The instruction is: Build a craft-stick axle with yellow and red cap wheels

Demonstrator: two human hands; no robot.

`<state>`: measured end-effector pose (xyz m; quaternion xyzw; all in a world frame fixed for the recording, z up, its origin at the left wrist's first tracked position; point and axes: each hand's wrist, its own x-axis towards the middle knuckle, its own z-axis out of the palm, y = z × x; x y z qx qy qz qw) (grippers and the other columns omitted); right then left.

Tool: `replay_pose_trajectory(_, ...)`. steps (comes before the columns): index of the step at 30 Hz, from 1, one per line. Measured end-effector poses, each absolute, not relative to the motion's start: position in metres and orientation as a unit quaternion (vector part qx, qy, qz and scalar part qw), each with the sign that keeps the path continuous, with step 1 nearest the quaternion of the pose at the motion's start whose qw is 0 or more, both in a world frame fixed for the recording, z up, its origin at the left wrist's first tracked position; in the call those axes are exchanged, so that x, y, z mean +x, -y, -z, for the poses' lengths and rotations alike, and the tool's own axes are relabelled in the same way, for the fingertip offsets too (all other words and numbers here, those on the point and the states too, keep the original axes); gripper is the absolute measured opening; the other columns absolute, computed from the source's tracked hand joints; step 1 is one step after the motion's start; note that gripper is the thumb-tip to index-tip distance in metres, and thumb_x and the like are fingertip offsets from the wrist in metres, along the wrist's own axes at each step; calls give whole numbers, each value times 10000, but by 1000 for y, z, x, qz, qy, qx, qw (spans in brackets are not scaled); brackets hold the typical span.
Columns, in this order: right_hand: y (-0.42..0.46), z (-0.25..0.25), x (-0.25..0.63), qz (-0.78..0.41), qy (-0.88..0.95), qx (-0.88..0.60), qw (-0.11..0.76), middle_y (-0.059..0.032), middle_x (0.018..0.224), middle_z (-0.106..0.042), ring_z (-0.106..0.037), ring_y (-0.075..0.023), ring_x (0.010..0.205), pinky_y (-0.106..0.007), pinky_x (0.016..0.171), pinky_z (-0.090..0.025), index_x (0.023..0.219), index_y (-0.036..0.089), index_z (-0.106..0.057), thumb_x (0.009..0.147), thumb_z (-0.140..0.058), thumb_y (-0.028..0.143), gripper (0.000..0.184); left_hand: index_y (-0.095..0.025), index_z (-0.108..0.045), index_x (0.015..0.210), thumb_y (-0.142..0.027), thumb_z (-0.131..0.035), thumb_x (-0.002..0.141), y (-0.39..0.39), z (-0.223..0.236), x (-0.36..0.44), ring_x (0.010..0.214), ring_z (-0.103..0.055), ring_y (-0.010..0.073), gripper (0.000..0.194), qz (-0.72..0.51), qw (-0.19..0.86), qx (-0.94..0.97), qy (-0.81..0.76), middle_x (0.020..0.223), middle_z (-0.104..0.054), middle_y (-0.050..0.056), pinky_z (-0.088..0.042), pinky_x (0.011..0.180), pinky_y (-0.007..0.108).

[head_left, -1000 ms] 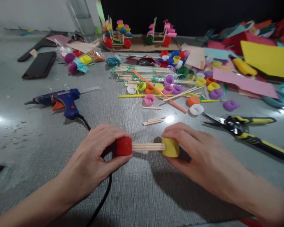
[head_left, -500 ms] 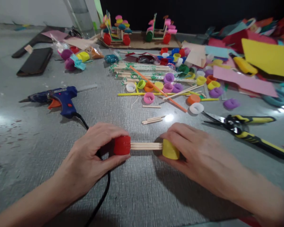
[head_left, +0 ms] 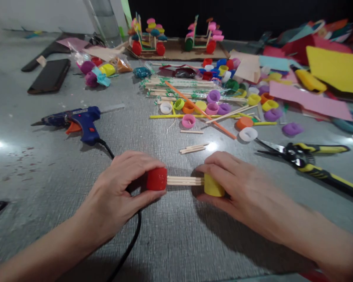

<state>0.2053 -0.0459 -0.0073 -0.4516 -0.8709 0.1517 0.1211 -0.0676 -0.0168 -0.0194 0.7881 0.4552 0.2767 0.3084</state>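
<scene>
My left hand [head_left: 122, 186] grips a red bottle cap [head_left: 157, 179] on the grey table [head_left: 170, 235]. My right hand [head_left: 241, 188] grips a yellow bottle cap [head_left: 213, 186]. A short bundle of thin wooden sticks [head_left: 184, 180] runs between the two caps like an axle, and the whole piece rests on the table near me. A few loose wooden sticks [head_left: 193, 148] lie just beyond it.
A blue glue gun [head_left: 76, 119] lies at the left, its black cord [head_left: 129, 243] passing under my left hand. Yellow-handled cutters [head_left: 308, 158] lie at the right. Many coloured caps [head_left: 220, 102], straws and sticks, coloured foam sheets [head_left: 335, 70], two cap models [head_left: 170, 37] and a phone [head_left: 50, 76] are farther back.
Both hands stay on the caps and stick axle; the piece has shifted only slightly, and the view moved a little.
</scene>
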Motion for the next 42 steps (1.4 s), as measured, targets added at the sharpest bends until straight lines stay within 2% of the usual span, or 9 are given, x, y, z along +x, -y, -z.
replay_pose_trajectory(5, 45, 11, 207, -169, 858, -465, 141, -87, 1129, -615, -606, -256, 997, -407, 840, -530, 1126, 176, -617, 925, -719, 256, 239, -322, -724, 1133, -384, -756, 875, 17, 22, -69, 1110, -627, 245, 267, -260, 269, 813, -446, 1172, -707, 8, -482, 1021, 419)
replay_pose_trajectory(9, 44, 12, 206, -140, 861, -467, 146, -93, 1112, -623, -589, -277, 992, -429, 826, -519, 1075, 177, -642, 918, -727, 288, 210, -308, -707, 1165, -336, -744, 880, 18, 24, -70, 1076, -635, 230, 289, -255, 235, 826, -445, 1165, -677, 15, -515, 960, 403)
replay_pose_trajectory(13, 44, 12, 204, -134, 860, -467, 155, -105, 1135, -624, -577, -288, 1004, -439, 826, -518, 1121, 167, -653, 917, -726, 349, 282, -296, -691, 1176, -320, -740, 887, 19, 24, -71, 1082, -638, 230, 295, -247, 225, 833, -441, 1167, -677, 19, -520, 962, 414)
replay_pose_trajectory(16, 45, 12, 199, -122, 867, -453, 170, -123, 1171, -632, -566, -301, 1050, -459, 869, -513, 1171, 142, -646, 935, -702, 396, 352, -300, -677, 1189, -302, -733, 894, 19, 25, -71, 1092, -639, 231, 300, -245, 218, 838, -435, 1178, -679, 18, -516, 975, 427)
replay_pose_trajectory(18, 45, 12, 194, -113, 872, -442, 177, -127, 1172, -643, -555, -309, 1076, -474, 898, -502, 1148, 132, -665, 945, -694, 368, 313, -306, -669, 1199, -302, -733, 897, 19, 26, -70, 1083, -642, 227, 309, -248, 213, 842, -429, 1180, -679, 14, -518, 967, 424)
replay_pose_trajectory(22, 42, 11, 183, -86, 884, -416, 196, -101, 1004, -697, -573, -298, 998, -464, 847, -481, 1002, 131, -721, 985, -634, 262, 158, -302, -661, 1191, -314, -736, 900, 21, 26, -68, 1059, -648, 219, 300, -248, 202, 854, -410, 1154, -690, 4, -516, 947, 423)
replay_pose_trajectory(26, 40, 12, 178, -59, 887, -407, 211, -69, 831, -703, -589, -265, 856, -432, 759, -434, 888, 133, -741, 1001, -601, 214, 197, -298, -665, 1170, -301, -737, 895, 23, 24, -65, 1022, -659, 210, 285, -246, 197, 860, -401, 1120, -704, -6, -522, 909, 411)
replay_pose_trajectory(42, 42, 15, 173, -27, 882, -418, 217, -49, 756, -690, -596, -251, 795, -420, 748, -366, 828, 143, -742, 1014, -569, 212, 264, -276, -683, 1140, -296, -780, 857, 25, 23, -61, 1022, -670, 205, 300, -242, 214, 846, -425, 1111, -707, 0, -550, 927, 389)
